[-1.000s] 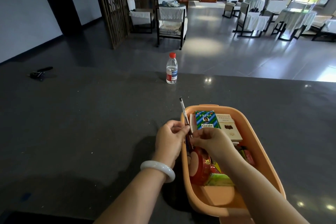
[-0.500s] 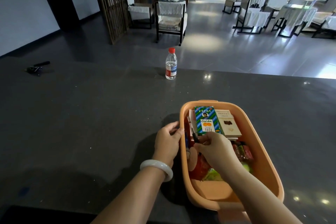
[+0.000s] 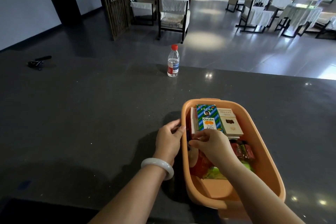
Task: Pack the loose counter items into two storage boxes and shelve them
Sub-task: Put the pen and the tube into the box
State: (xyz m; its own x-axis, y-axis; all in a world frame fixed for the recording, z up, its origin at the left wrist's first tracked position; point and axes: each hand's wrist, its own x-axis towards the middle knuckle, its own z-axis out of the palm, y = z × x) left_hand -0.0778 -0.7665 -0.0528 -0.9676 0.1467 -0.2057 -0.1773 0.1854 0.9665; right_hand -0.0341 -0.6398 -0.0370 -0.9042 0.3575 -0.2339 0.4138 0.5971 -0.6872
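An orange storage box (image 3: 265,158) stands on the dark counter (image 3: 91,114) in front of me. It holds a green striped "Golden" carton (image 3: 209,120), a white carton (image 3: 230,123), red packets (image 3: 242,149), a red round tin (image 3: 200,163) and green wrappers. My right hand (image 3: 209,143) is down inside the box by its left wall and pinches a dark pen (image 3: 189,141), which is almost wholly hidden. Outside that left wall, my left hand (image 3: 170,138) rests with relaxed fingertips touching the rim.
A water bottle (image 3: 173,62) with a red cap stands at the counter's far edge. A small black object (image 3: 39,61) lies far left on the counter. Beyond the counter are chairs (image 3: 172,14) and cloth-covered tables on a tiled floor.
My left hand let go of the pen and moved to the box's rim. My right hand carried the pen down into the box along the left wall.
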